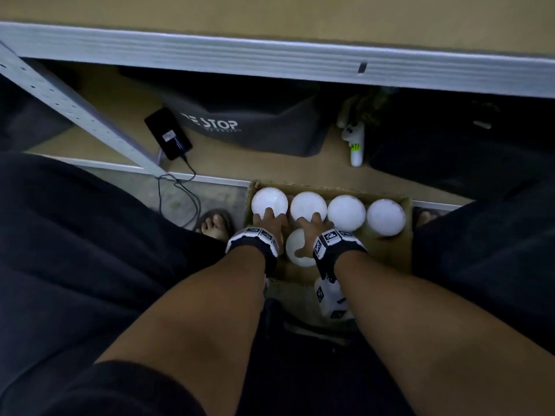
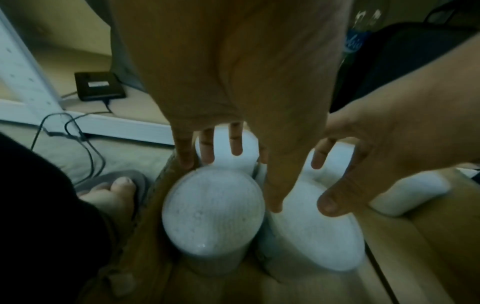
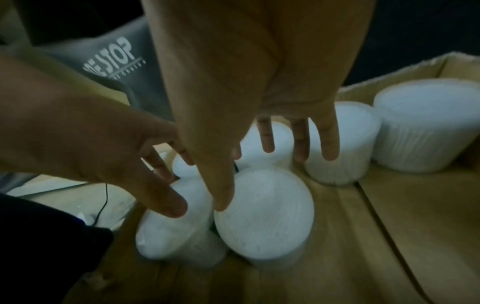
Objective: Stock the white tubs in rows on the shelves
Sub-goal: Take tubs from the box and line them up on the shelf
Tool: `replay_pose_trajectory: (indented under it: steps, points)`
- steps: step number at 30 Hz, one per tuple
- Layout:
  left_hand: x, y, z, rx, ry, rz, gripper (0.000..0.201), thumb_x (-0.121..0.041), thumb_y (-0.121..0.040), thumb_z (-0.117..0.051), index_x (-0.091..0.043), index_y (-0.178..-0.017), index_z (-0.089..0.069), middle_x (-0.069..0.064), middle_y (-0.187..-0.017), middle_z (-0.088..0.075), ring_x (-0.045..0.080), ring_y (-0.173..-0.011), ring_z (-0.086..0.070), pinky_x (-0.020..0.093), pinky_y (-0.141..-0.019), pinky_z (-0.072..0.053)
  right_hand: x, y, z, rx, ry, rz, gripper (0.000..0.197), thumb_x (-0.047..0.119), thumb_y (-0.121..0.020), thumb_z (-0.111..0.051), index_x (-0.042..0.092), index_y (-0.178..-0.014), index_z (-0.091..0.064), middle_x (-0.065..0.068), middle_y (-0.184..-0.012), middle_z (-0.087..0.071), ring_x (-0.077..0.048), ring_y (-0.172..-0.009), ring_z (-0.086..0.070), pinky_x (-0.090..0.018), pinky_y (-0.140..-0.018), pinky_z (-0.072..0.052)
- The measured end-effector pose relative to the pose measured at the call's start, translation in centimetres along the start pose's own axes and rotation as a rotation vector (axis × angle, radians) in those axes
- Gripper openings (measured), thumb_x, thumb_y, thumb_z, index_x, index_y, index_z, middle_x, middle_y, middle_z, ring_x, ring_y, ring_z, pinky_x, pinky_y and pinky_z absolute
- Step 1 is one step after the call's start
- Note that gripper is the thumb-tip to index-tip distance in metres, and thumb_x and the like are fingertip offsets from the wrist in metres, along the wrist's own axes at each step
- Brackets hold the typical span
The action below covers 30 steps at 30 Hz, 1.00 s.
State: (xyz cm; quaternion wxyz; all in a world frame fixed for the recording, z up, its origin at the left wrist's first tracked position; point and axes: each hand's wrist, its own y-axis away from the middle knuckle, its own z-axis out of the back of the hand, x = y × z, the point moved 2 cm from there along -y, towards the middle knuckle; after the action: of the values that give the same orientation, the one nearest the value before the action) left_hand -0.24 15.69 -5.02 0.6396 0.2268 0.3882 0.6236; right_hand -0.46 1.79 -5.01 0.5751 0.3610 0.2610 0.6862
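Pick-up step. My left hand [image 1: 268, 221] and right hand [image 1: 310, 232] spread, reaching onto white tubs [image 1: 346, 213] in cardboard box [image 1: 387, 250], lower centre. Nothing gripped. Next: close fingers, lift to shelf [image 1: 270, 54].

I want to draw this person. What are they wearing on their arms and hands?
Both hands are bare, no gloves. The left hand and right hand each have a black wrist strap with white blocks printed with black-and-white square codes. The forearms are bare, with no sleeves showing.
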Motion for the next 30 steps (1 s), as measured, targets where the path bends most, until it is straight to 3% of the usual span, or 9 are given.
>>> replay_pose_trajectory:
  steps: [3, 7, 11, 15, 17, 19, 21, 24, 30]
  points:
    - [-0.7, -0.6, -1.2, -0.071, -0.081, -0.008, 0.070, -0.021, -0.072, -0.071, -0.024, -0.132, -0.036, 0.010, -0.134, -0.029, 0.044, -0.131, -0.024, 0.056, -0.100, -0.038, 0.3, -0.6, -1.5, -0.061, 0.092, 0.009, 0.082, 0.041, -0.081, -0.067, 0.036, -0.148, -0.020, -0.011, -0.154, -0.009, -0.050, -0.139, -0.018, -0.055, -0.111, -0.027]
    - [-0.8, -1.0, -2.8, -0.246, -0.167, 0.051, 0.071, -0.037, -0.066, -0.074, -0.023, -0.128, -0.042, 0.008, -0.130, -0.038, 0.037, -0.118, -0.041, 0.048, -0.093, -0.041, 1.0, -1.6, -2.8, -0.145, 0.048, -0.022, 0.074, 0.036, -0.076, -0.071, 0.031, -0.142, -0.036, -0.015, -0.148, -0.022, -0.047, -0.130, -0.034, -0.053, -0.107, -0.035]
    - [-0.1, -1.4, -3.9, -0.368, -0.241, 0.091, 0.055, -0.038, -0.040, -0.081, -0.027, -0.091, -0.063, 0.001, -0.098, -0.061, 0.028, -0.073, -0.058, 0.037, -0.065, -0.048, 1.6, -2.1, -3.3, -0.233, 0.043, -0.095, 0.056, 0.040, -0.073, -0.070, 0.028, -0.125, -0.053, -0.012, -0.132, -0.027, -0.041, -0.112, -0.053, -0.041, -0.092, -0.048]
    - [0.2, -1.8, -4.2, -0.420, -0.258, 0.054, 0.035, -0.028, -0.049, -0.080, -0.028, -0.081, -0.065, -0.001, -0.091, -0.064, 0.021, -0.052, -0.051, 0.030, -0.055, -0.044, 2.0, -3.0, -4.2, -0.222, -0.136, -0.131, 0.062, 0.030, -0.084, -0.062, 0.024, -0.139, -0.035, -0.015, -0.143, -0.028, -0.039, -0.122, -0.042, -0.042, -0.097, -0.043]
    - [0.2, -1.6, -4.0, -0.408, -0.257, 0.070, 0.039, -0.029, -0.055, -0.080, -0.029, -0.091, -0.065, 0.001, -0.100, -0.063, 0.025, -0.057, -0.053, 0.030, -0.053, -0.045, 1.8, -2.8, -3.9, -0.201, -0.148, -0.138, 0.059, 0.028, -0.089, -0.058, 0.022, -0.142, -0.031, -0.014, -0.146, -0.027, -0.039, -0.126, -0.039, -0.043, -0.099, -0.040]
    - [0.1, -1.2, -4.0, -0.328, -0.229, 0.097, 0.051, -0.031, -0.070, -0.071, -0.032, -0.118, -0.053, 0.004, -0.122, -0.049, 0.031, -0.080, -0.055, 0.037, -0.063, -0.047, 1.5, -2.5, -3.7, -0.141, -0.181, -0.089, 0.058, 0.027, -0.093, -0.053, 0.020, -0.145, -0.029, -0.012, -0.148, -0.025, -0.037, -0.132, -0.035, -0.045, -0.104, -0.036]
    - [0.1, -0.9, -3.9, -0.310, -0.205, 0.098, 0.058, -0.031, -0.079, -0.062, -0.034, -0.132, -0.039, 0.007, -0.130, -0.036, 0.035, -0.097, -0.050, 0.041, -0.074, -0.046, 1.1, -2.3, -3.3, -0.179, -0.141, -0.076, 0.056, 0.030, -0.093, -0.053, 0.025, -0.144, -0.031, -0.010, -0.146, -0.023, -0.036, -0.132, -0.032, -0.046, -0.105, -0.034]
    - [0.1, -0.4, -3.5, -0.250, -0.104, 0.131, 0.071, -0.034, -0.073, -0.069, -0.037, -0.134, -0.032, 0.006, -0.131, -0.030, 0.038, -0.109, -0.043, 0.045, -0.081, -0.047, 1.2, -1.2, -2.6, -0.113, -0.174, -0.046, 0.064, 0.029, -0.092, -0.055, 0.027, -0.148, -0.025, -0.011, -0.153, -0.013, -0.041, -0.141, -0.021, -0.048, -0.113, -0.026]
    - [0.0, 1.5, -0.8, -0.120, -0.018, 0.088, 0.078, -0.033, -0.069, -0.074, -0.031, -0.132, -0.028, 0.006, -0.141, -0.019, 0.042, -0.131, -0.026, 0.051, -0.095, -0.040, 0.8, 1.7, 0.1, -0.070, -0.068, -0.014, 0.083, 0.035, -0.069, -0.074, 0.033, -0.138, -0.027, -0.007, -0.143, -0.011, -0.046, -0.131, -0.029, -0.058, -0.104, -0.036]
